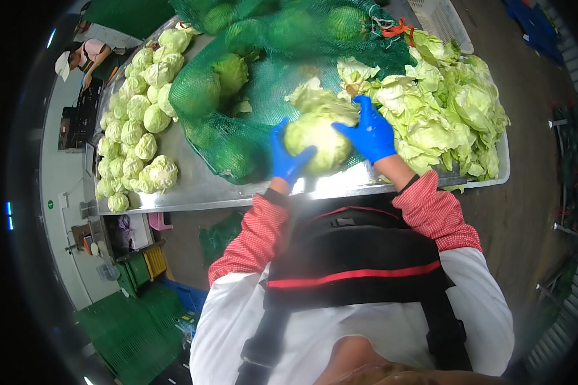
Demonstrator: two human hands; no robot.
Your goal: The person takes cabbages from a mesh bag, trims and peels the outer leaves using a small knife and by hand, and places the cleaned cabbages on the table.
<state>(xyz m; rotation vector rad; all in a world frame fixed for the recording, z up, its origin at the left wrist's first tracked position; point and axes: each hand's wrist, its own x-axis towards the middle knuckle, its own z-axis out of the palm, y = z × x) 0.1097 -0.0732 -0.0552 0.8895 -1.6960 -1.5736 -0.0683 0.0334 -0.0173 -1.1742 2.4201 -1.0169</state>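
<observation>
A pale green cabbage (318, 141) with a loosened outer leaf (321, 102) sits at the table's near edge, between my two blue-gloved hands. My left hand (290, 154) cups its left side, thumb pointing inward along the front. On the other side my right hand (372, 131) grips it, thumb against the cabbage and fingers reaching up beside the leaves. A green mesh bag (202, 122) lies spread open around the far and left sides, with several more cabbages (231, 74) inside. Right of my right hand rises a heap of stripped outer leaves (437, 115).
Trimmed cabbages (135, 131) are piled at the left of the metal table (192, 192). The leaf heap fills a white crate (504, 160) at the right. Another white crate (443, 22) stands behind it. A person (90, 58) bends at the far left.
</observation>
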